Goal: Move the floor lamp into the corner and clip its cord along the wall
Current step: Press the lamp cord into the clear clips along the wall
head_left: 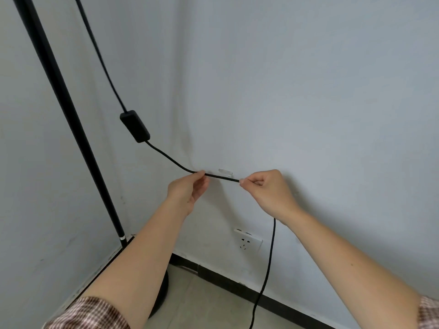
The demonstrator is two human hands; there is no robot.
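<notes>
The black floor lamp's pole stands in the corner, its round base partly hidden behind my left forearm. Its black cord hangs down past an inline switch box. My left hand and my right hand each pinch the cord, holding a short taut stretch just below a small clear clip stuck on the right wall. Below my right hand the cord drops toward the floor.
A white wall socket sits low on the right wall under the clip. A dark skirting board runs along the wall's foot above the beige tiled floor. Checked sleeves show at both lower corners.
</notes>
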